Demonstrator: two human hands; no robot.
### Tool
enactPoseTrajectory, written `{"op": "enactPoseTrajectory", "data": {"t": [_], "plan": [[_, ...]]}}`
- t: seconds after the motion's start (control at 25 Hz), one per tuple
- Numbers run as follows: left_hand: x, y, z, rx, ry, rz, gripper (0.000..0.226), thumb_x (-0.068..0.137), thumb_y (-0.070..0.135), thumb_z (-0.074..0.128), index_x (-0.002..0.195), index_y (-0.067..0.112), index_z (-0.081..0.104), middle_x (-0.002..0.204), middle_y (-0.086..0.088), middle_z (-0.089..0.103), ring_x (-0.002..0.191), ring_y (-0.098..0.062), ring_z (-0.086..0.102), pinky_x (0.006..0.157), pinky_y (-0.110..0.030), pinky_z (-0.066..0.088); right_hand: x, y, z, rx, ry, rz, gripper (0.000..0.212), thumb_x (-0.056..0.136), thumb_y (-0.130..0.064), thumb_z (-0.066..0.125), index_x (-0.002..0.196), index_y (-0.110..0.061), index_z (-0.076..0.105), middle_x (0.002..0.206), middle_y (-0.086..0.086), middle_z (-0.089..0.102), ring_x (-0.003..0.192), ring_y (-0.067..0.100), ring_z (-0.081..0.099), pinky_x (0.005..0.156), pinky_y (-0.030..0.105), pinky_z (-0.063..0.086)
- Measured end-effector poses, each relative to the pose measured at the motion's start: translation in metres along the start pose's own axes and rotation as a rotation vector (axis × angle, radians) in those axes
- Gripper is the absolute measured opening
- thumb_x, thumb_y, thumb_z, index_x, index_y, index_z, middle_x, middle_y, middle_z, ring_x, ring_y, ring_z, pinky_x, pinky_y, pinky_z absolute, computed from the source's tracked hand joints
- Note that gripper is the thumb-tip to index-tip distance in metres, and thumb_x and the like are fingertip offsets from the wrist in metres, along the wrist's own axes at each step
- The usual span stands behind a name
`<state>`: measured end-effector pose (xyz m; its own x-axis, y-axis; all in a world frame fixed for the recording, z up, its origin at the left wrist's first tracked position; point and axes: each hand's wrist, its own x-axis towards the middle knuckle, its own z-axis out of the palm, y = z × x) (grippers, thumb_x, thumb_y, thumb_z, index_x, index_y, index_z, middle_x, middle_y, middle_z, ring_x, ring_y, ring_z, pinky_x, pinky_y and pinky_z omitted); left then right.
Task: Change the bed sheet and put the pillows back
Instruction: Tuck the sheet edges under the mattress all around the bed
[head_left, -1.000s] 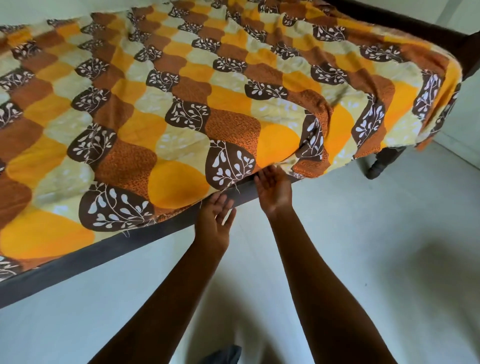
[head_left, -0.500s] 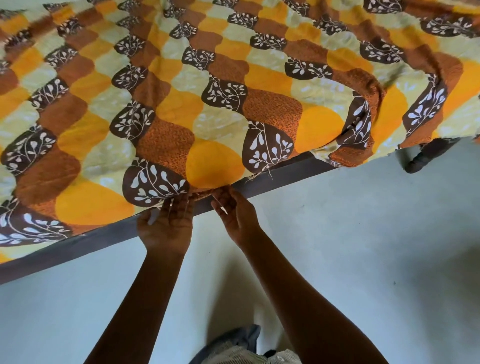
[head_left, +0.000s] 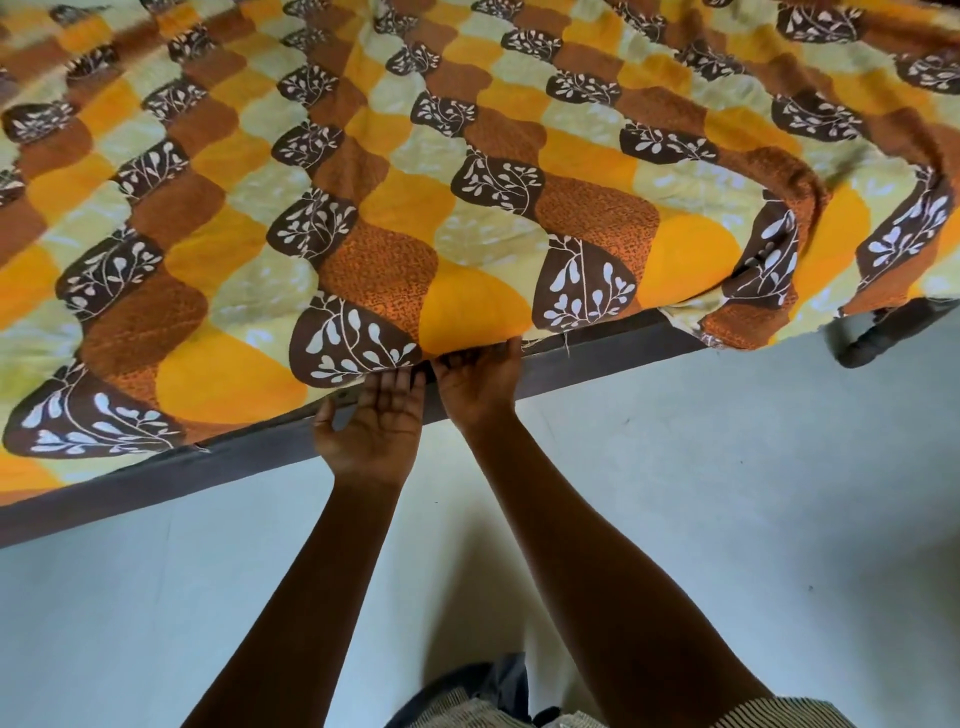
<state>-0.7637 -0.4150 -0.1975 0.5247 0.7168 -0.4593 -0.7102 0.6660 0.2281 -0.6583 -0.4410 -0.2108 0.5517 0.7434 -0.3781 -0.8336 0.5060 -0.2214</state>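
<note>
The bed sheet (head_left: 363, 208) is spread over the bed and fills the top of the view, from 9 o'clock round past 12 to 3. It has orange, brown and pale yellow shapes, and dark brown ones with white leaves. Most of it lies flat. Near 3 o'clock it is bunched into a fold and hangs over the side.

Under the sheet's near edge runs the dark bed frame (head_left: 156, 483), going from 8 o'clock up to 3 o'clock. A dark bed leg (head_left: 878, 338) stands at 3 o'clock.

Both hands are at the sheet's edge in the middle of the view. The left hand (head_left: 374, 421) is spread wide, with straight fingers and the thumb out to the side. Its fingertips touch the edge of the sheet. The right hand (head_left: 480, 379) is just beside it, toward 2 o'clock. Its fingertips go under the sheet's edge, so I cannot tell if it is pinching the cloth or only pushing it.

The pale floor (head_left: 727, 493) fills the bottom half. At 6 o'clock you can see a bit of the person's striped clothes (head_left: 467, 712).
</note>
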Motion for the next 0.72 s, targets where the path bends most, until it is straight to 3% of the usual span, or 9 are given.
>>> {"op": "enactPoseTrajectory", "data": {"t": [0.12, 0.2, 0.28, 0.36, 0.44, 0.56, 0.64, 0.72], "plan": [[0.001, -0.002, -0.011, 0.131, 0.05, 0.017, 0.043, 0.081, 0.025, 0.043, 0.117, 0.003, 0.052, 0.119, -0.014, 0.06, 0.115, -0.029, 0.056, 0.099, -0.042, 0.043, -0.014, -0.004, -0.014, -0.16, 0.057, -0.005, 0.04, 0.1, -0.039, 0.035, 0.128, -0.015, 0.05, 0.11, 0.01, 0.062, 0.1, 0.025, 0.06, 0.09, 0.04, 0.047], [-0.002, -0.005, -0.017, 0.274, 0.13, 0.013, 0.029, 0.091, 0.022, 0.038, 0.108, 0.008, 0.056, 0.118, -0.011, 0.06, 0.109, -0.025, 0.059, 0.088, -0.038, 0.048, -0.036, -0.015, -0.029, -0.35, 0.102, 0.026, 0.026, 0.099, -0.026, 0.041, 0.113, -0.013, 0.059, 0.107, 0.008, 0.064, 0.102, 0.023, 0.061, 0.094, 0.037, 0.046], [-0.016, -0.008, -0.016, 0.484, 0.169, -0.06, 0.022, 0.095, 0.019, 0.039, 0.101, 0.009, 0.058, 0.116, -0.012, 0.06, 0.105, -0.027, 0.06, 0.085, -0.037, 0.048, -0.059, -0.027, -0.034, -0.589, 0.121, -0.003, 0.019, 0.097, -0.019, 0.045, 0.101, -0.017, 0.063, 0.103, 0.005, 0.067, 0.104, 0.021, 0.062, 0.092, 0.035, 0.048], [-0.037, -0.01, 0.0, 0.737, 0.064, -0.111, 0.02, 0.096, 0.015, 0.041, 0.102, 0.011, 0.06, 0.112, -0.011, 0.063, 0.105, -0.028, 0.061, 0.09, -0.038, 0.048, -0.075, -0.036, -0.025, -0.869, 0.066, -0.108, 0.02, 0.098, -0.018, 0.044, 0.098, -0.02, 0.064, 0.1, 0.004, 0.068, 0.1, 0.017, 0.063, 0.086, 0.03, 0.05], [-0.055, -0.004, 0.022, 1.04, -0.158, 0.066, 0.021, 0.096, 0.017, 0.043, 0.107, 0.021, 0.06, 0.112, -0.004, 0.065, 0.105, -0.02, 0.063, 0.09, -0.033, 0.049, -0.079, -0.04, -0.006, -1.154, -0.03, -0.246, 0.018, 0.097, -0.02, 0.046, 0.097, -0.024, 0.063, 0.097, 0.001, 0.069, 0.095, 0.013, 0.065, 0.081, 0.026, 0.05], [-0.047, 0.029, 0.056, 1.578, -0.491, 0.657, 0.031, 0.088, 0.037, 0.044, 0.117, 0.03, 0.052, 0.116, 0.007, 0.059, 0.109, 0.001, 0.056, 0.09, -0.015, 0.044, -0.06, -0.045, 0.036, -1.526, -0.26, -0.564, 0.021, 0.094, -0.02, 0.048, 0.104, -0.018, 0.065, 0.104, 0.001, 0.069, 0.099, 0.01, 0.063, 0.086, 0.02, 0.048], [-0.012, 0.061, 0.074, 1.943, -0.562, 0.909, 0.051, 0.086, 0.048, 0.037, 0.131, 0.025, 0.045, 0.128, 0.006, 0.049, 0.119, -0.005, 0.046, 0.096, -0.02, 0.039, -0.03, -0.045, 0.066, -1.786, -0.392, -0.864, 0.027, 0.091, -0.019, 0.048, 0.111, -0.012, 0.065, 0.111, 0.005, 0.067, 0.105, 0.015, 0.06, 0.091, 0.022, 0.043], [0.031, 0.086, 0.085, 2.255, -0.568, 0.955, 0.064, 0.088, 0.055, 0.03, 0.139, 0.018, 0.039, 0.143, -0.004, 0.039, 0.131, -0.02, 0.036, 0.107, -0.036, 0.032, 0.009, -0.045, 0.084, -2.158, -0.429, -0.982, 0.035, 0.092, -0.027, 0.048, 0.121, -0.013, 0.06, 0.125, 0.009, 0.06, 0.117, 0.023, 0.053, 0.1, 0.029, 0.036]]}}
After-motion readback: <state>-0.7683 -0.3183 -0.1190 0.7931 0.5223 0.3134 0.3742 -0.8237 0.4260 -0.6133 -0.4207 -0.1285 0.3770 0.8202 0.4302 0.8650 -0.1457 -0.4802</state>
